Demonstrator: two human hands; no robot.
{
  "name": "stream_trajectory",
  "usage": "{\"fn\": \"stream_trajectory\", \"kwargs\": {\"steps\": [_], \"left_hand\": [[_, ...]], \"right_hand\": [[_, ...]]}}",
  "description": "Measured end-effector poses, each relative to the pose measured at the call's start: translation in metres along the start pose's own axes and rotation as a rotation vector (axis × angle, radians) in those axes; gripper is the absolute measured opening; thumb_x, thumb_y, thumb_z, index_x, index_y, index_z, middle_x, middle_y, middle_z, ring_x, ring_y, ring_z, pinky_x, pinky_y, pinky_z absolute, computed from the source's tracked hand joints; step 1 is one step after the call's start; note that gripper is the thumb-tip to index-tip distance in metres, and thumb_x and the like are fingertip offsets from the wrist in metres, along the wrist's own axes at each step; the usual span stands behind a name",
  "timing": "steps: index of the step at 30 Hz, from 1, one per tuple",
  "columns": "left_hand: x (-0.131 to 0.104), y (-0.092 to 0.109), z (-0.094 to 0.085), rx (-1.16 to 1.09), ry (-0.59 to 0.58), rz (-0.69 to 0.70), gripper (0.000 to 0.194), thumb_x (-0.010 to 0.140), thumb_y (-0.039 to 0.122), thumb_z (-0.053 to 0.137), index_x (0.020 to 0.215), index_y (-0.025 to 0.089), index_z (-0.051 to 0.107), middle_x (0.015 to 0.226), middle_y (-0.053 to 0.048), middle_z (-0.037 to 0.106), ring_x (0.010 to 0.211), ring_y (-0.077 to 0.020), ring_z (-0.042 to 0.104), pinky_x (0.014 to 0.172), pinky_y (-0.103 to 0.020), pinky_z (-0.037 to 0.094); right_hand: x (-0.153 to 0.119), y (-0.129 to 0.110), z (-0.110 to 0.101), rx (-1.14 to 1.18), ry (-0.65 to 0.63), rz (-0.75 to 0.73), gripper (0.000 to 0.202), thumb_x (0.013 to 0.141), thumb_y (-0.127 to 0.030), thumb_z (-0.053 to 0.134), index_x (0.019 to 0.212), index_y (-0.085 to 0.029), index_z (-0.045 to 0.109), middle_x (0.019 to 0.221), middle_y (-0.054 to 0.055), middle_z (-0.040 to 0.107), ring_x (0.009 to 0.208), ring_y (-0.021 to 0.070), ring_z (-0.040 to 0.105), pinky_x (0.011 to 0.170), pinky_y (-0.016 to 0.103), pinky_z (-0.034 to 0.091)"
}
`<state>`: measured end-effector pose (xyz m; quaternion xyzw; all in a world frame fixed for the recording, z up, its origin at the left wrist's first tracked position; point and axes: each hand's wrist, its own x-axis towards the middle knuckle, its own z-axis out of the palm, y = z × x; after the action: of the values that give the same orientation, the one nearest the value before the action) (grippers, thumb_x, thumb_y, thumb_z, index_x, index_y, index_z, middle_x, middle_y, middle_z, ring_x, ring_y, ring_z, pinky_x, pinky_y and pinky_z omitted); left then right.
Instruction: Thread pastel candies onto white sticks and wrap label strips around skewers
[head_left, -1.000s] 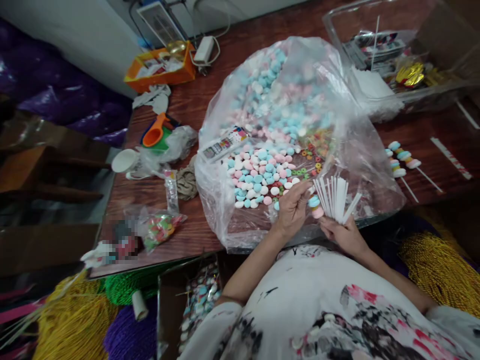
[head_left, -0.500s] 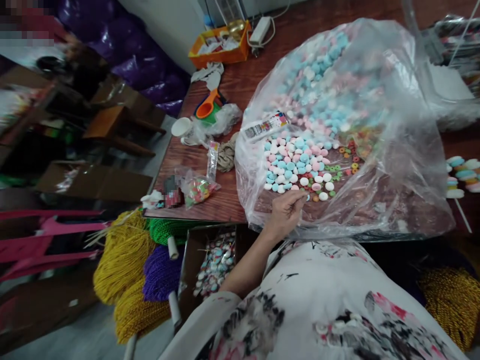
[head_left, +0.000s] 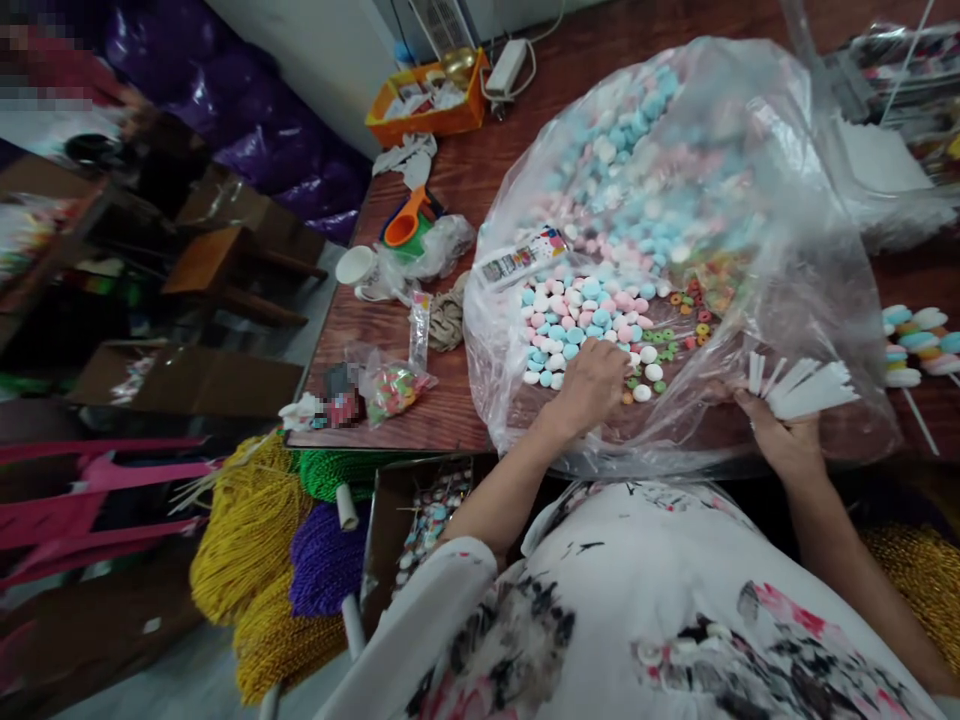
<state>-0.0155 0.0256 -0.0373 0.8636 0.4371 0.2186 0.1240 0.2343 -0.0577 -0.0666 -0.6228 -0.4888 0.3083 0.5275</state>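
Pastel button-shaped candies (head_left: 555, 340) in pink, blue and white lie loose at the mouth of a large clear plastic bag (head_left: 487, 320). My left hand (head_left: 592, 390) is over their near edge, fingers curled down; its fingertips are hidden, so what it grips, if anything, does not show. Near it lie small green and red ring candies (head_left: 664, 345). At the bag's right front, my right hand (head_left: 784, 430) grips a fanned bunch of flat white sticks (head_left: 810, 390). A printed packet (head_left: 525, 255) rests on the bag.
Candy skewers (head_left: 922, 345) lie at the table's right. On the left are a bag of ring candies (head_left: 394, 385), an orange scoop (head_left: 405, 222), a white cup (head_left: 356, 265) and an orange basket (head_left: 427, 118). Below stand a box of wrapped candies (head_left: 435, 515) and yellow cord bundles (head_left: 244, 540).
My right hand has come into view at the right with the white sticks. My left hand has moved up and slightly right, over the candies. The view has shifted slightly.
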Motion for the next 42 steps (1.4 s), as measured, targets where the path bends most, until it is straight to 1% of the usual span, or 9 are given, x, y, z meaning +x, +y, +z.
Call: {"fn": "stream_trajectory", "kwargs": {"steps": [4,10,17,23,29,32,36,39,42], "left_hand": [[0.009,-0.013,0.005,-0.121,0.178,0.064,0.021,0.098,0.022,0.045,0.100,0.017,0.065,0.095,-0.008,0.070,0.090,-0.0188,0.062,0.082,-0.033,0.048],[0.016,-0.018,0.016,0.161,-0.206,0.274,0.024,0.085,0.004,0.046,0.095,0.012,0.066,0.098,-0.013,0.068,0.097,-0.0247,0.057,0.086,-0.038,0.049],[0.007,-0.017,0.020,0.107,-0.135,0.235,0.029,0.091,0.007,0.044,0.112,0.011,0.063,0.110,-0.014,0.067,0.095,-0.0233,0.057,0.091,-0.041,0.048],[0.024,-0.017,0.019,0.131,-0.282,0.202,0.021,0.089,0.012,0.051,0.099,0.014,0.068,0.105,-0.013,0.066,0.099,-0.0240,0.056,0.091,-0.040,0.049],[0.028,-0.016,0.012,0.079,-0.272,0.145,0.023,0.089,0.010,0.050,0.098,0.013,0.071,0.099,-0.013,0.068,0.099,-0.0237,0.060,0.091,-0.039,0.051],[0.018,-0.010,0.007,-0.174,-0.062,0.050,0.025,0.091,0.019,0.055,0.108,0.014,0.071,0.100,-0.012,0.070,0.097,-0.0223,0.063,0.089,-0.039,0.053],[0.005,0.011,-0.002,-0.835,0.240,-0.306,0.036,0.089,0.038,0.066,0.119,0.019,0.070,0.104,-0.006,0.070,0.081,-0.0151,0.069,0.072,-0.029,0.059],[0.001,0.029,-0.008,-1.257,0.283,-0.535,0.040,0.078,0.043,0.079,0.111,0.021,0.074,0.100,-0.003,0.073,0.073,-0.0137,0.071,0.070,-0.029,0.061],[0.002,0.039,-0.013,-1.455,0.314,-0.610,0.041,0.068,0.040,0.087,0.101,0.020,0.077,0.092,-0.002,0.075,0.072,-0.0141,0.072,0.076,-0.031,0.063]], "right_hand": [[-0.001,0.011,0.000,0.047,-0.049,-0.005,0.030,0.083,-0.051,0.071,0.080,-0.022,0.074,0.073,0.005,0.074,0.066,0.0208,0.067,0.070,0.038,0.059],[-0.003,0.030,-0.002,-0.046,-0.087,-0.019,0.034,0.087,-0.047,0.068,0.066,-0.020,0.067,0.059,0.001,0.063,0.052,0.0129,0.054,0.052,0.028,0.046],[-0.008,0.020,-0.003,0.261,0.072,0.058,0.028,0.089,-0.046,0.066,0.082,-0.019,0.069,0.069,0.000,0.062,0.052,0.0100,0.050,0.049,0.026,0.040],[-0.004,0.018,-0.004,0.190,-0.063,0.105,0.030,0.085,-0.049,0.070,0.088,-0.019,0.073,0.073,0.003,0.069,0.058,0.0138,0.059,0.055,0.029,0.051],[-0.002,0.013,-0.003,0.106,-0.127,0.091,0.028,0.091,-0.043,0.064,0.100,-0.018,0.071,0.070,0.001,0.067,0.046,0.0089,0.050,0.046,0.025,0.043],[-0.009,0.001,-0.005,0.141,-0.132,0.110,0.026,0.091,-0.042,0.065,0.103,-0.019,0.068,0.071,0.000,0.067,0.044,0.0079,0.047,0.043,0.024,0.039],[-0.020,-0.022,-0.007,0.201,-0.198,0.157,0.023,0.091,-0.041,0.065,0.090,-0.018,0.068,0.061,-0.003,0.057,0.044,0.0080,0.044,0.043,0.024,0.035],[-0.026,-0.035,-0.005,0.183,-0.289,0.167,0.026,0.092,-0.040,0.064,0.079,-0.018,0.068,0.057,-0.002,0.054,0.047,0.0089,0.045,0.046,0.025,0.037],[-0.032,-0.036,0.001,0.148,-0.349,0.151,0.026,0.093,-0.039,0.064,0.077,-0.019,0.066,0.060,-0.001,0.057,0.048,0.0093,0.046,0.047,0.025,0.037]]}}
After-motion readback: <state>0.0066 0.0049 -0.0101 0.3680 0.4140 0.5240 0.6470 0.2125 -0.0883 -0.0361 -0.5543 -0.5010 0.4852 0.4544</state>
